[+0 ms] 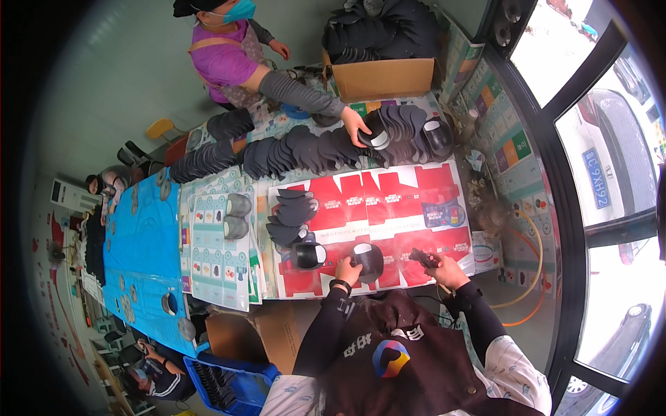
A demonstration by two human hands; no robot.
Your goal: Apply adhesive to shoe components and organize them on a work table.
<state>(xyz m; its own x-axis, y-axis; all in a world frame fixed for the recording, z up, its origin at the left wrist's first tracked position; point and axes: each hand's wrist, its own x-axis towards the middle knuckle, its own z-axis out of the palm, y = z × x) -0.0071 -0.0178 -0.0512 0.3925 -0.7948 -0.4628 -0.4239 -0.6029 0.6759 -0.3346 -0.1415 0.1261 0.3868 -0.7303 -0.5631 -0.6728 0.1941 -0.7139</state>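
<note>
My left hand (346, 272) is closed on the edge of a black curved shell piece (370, 265) with a pale patch, just above the red and white printed sheet (416, 229). My right hand (451, 273) grips a small dark hand tool (424, 258), its nose pointing left toward the piece; its exact kind is unclear. A similar black shell with a pale patch (307, 256) lies left of my left hand. Beyond it sits a short stack of dark curved pieces (292, 213).
Across the table, a co-worker's hand (355, 127) touches another black shell beside a long row of stacked pieces (298, 149). A full cardboard box (381, 78) stands behind. Left lies a blue-covered table (142, 236); a blue crate (232, 381) sits below. Hoses (538, 270) hang at right.
</note>
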